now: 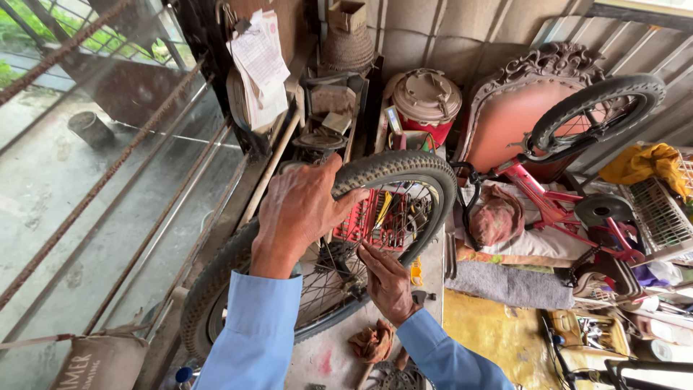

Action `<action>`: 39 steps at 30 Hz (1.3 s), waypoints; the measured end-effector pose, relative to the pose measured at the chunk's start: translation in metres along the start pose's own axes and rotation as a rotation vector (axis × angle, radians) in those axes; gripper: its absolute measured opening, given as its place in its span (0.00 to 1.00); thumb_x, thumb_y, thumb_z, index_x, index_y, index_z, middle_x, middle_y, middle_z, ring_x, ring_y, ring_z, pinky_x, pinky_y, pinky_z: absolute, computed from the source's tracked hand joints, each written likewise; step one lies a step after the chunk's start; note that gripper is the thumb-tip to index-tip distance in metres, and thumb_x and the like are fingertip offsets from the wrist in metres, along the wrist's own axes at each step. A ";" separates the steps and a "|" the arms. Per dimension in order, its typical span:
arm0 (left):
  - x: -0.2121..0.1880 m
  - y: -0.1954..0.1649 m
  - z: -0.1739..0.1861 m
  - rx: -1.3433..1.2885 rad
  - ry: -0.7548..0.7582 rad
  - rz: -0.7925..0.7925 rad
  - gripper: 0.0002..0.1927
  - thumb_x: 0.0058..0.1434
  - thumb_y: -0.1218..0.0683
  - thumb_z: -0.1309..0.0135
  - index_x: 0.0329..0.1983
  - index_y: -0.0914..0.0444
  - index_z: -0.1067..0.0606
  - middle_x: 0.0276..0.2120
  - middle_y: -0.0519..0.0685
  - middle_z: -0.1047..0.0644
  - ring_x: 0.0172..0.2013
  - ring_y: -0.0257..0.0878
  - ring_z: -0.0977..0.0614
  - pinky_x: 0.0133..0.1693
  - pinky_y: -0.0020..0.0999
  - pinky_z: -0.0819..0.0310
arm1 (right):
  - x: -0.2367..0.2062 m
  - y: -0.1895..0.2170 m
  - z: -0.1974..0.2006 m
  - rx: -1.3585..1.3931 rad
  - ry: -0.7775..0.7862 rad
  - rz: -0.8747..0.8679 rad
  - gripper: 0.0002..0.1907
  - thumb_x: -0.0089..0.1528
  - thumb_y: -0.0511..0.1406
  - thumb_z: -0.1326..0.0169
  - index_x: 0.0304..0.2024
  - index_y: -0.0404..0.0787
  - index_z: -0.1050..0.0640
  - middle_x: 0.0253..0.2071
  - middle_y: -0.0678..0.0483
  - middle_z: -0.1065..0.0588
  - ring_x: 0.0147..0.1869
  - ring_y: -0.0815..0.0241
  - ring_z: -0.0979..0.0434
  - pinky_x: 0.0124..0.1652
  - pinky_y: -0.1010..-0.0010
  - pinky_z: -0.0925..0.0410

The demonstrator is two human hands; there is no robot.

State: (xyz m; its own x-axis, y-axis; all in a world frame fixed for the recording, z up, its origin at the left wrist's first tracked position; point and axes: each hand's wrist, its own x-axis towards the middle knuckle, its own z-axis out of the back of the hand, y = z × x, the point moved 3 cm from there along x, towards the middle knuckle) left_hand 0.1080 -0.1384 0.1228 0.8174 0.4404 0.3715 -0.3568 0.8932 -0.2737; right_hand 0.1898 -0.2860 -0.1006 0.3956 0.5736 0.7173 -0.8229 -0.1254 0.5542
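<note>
A bicycle wheel (404, 170) with a knobbly black tyre and thin spokes stands tilted in front of me. My left hand (299, 209) is clasped over the top of the tyre and rim, holding the wheel. Lower down, my right hand (386, 282) reaches into the spokes near the hub, fingers pinched on a spoke or a small part that I cannot make out. Both arms wear light blue sleeves. Behind the spokes lies a red tray of sockets (375, 220).
A small red bicycle (559, 206) lies upside down at the right, its wheel (595, 108) against an ornate chair back. A red jug (426, 101), papers (260, 65), a grey cloth (509, 283) and a brown rag (372, 341) crowd the bench. A metal railing (130, 180) runs along the left.
</note>
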 end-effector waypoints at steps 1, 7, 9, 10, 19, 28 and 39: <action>0.000 0.000 0.001 -0.001 0.000 -0.002 0.24 0.58 0.38 0.38 0.37 0.62 0.27 0.22 0.57 0.21 0.28 0.57 0.18 0.33 0.53 0.27 | 0.003 0.000 0.000 -0.006 -0.006 0.022 0.20 0.60 0.21 0.44 0.54 0.37 0.20 0.55 0.45 0.20 0.47 0.49 0.15 0.43 0.64 0.22; 0.000 0.000 -0.003 0.021 0.006 0.007 0.25 0.59 0.37 0.38 0.39 0.63 0.27 0.22 0.57 0.20 0.28 0.57 0.17 0.33 0.52 0.26 | 0.036 -0.019 -0.010 -0.082 -0.226 0.091 0.19 0.62 0.22 0.43 0.54 0.40 0.20 0.54 0.49 0.20 0.44 0.54 0.15 0.40 0.68 0.22; -0.002 0.002 -0.004 0.009 0.041 0.028 0.24 0.58 0.37 0.38 0.38 0.62 0.26 0.22 0.56 0.20 0.28 0.55 0.17 0.33 0.51 0.26 | 0.034 -0.020 -0.015 -0.112 -0.193 0.100 0.20 0.61 0.21 0.45 0.54 0.39 0.19 0.54 0.47 0.20 0.41 0.55 0.14 0.36 0.72 0.22; -0.003 0.003 -0.002 0.003 0.054 0.041 0.24 0.58 0.37 0.39 0.38 0.61 0.26 0.23 0.55 0.20 0.28 0.54 0.17 0.33 0.51 0.26 | 0.031 -0.019 -0.017 -0.126 -0.175 0.109 0.21 0.61 0.20 0.45 0.54 0.39 0.19 0.55 0.46 0.19 0.40 0.56 0.14 0.33 0.74 0.21; -0.002 -0.002 0.004 0.023 0.092 0.064 0.23 0.60 0.37 0.41 0.38 0.61 0.26 0.22 0.55 0.20 0.28 0.54 0.17 0.34 0.51 0.25 | 0.030 0.003 -0.004 -0.097 -0.093 0.060 0.18 0.61 0.21 0.45 0.52 0.36 0.18 0.54 0.44 0.20 0.42 0.55 0.15 0.36 0.70 0.20; -0.007 0.004 0.004 0.005 -0.034 -0.001 0.26 0.59 0.37 0.40 0.45 0.63 0.26 0.24 0.57 0.19 0.28 0.56 0.17 0.33 0.52 0.25 | 0.036 0.019 0.002 -0.029 -0.092 0.134 0.23 0.58 0.18 0.51 0.53 0.36 0.19 0.53 0.43 0.20 0.48 0.50 0.14 0.38 0.72 0.18; -0.004 0.001 -0.002 0.009 0.037 0.031 0.26 0.60 0.37 0.41 0.43 0.63 0.26 0.25 0.58 0.19 0.29 0.55 0.17 0.33 0.50 0.24 | 0.055 -0.012 0.000 -0.071 -0.173 0.094 0.19 0.59 0.21 0.43 0.51 0.38 0.19 0.50 0.45 0.19 0.45 0.52 0.15 0.41 0.67 0.21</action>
State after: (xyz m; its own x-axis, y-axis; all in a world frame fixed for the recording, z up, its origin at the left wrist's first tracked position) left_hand 0.1056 -0.1393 0.1191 0.8218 0.4644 0.3302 -0.3861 0.8800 -0.2767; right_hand 0.2215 -0.2530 -0.0680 0.3750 0.4134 0.8297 -0.8837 -0.1111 0.4548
